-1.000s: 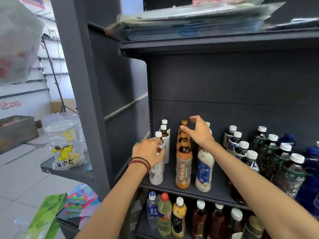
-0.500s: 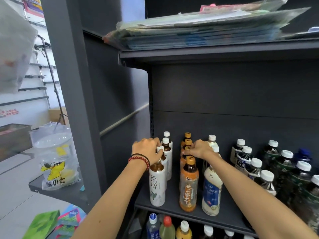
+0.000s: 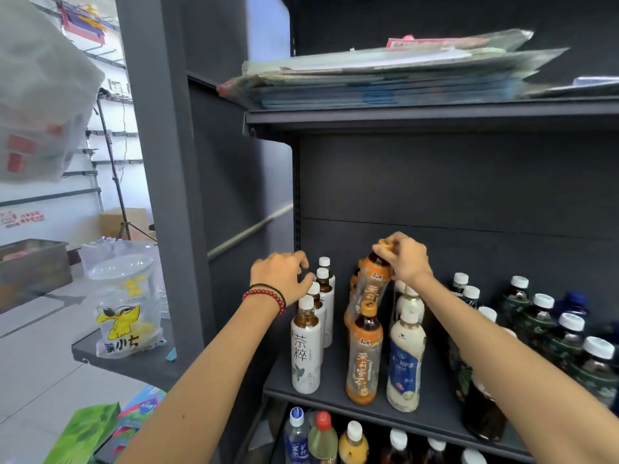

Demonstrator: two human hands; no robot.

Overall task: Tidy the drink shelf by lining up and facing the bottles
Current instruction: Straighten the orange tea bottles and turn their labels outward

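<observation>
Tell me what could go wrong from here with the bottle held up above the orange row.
1. The right hand grips the raised orange bottle only at its cap, tilted; it may slip and fall on the bottles below.
2. Its base hangs near the front orange bottle and the milky bottle; a knock might send them off the shelf.
3. The left hand sits among the white-label bottles; a nudge could tip that row.

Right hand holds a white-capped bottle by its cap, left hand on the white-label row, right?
No: head view shows the right hand holding an orange-capped bottle by its cap. Left hand is on the white-label row.
</observation>
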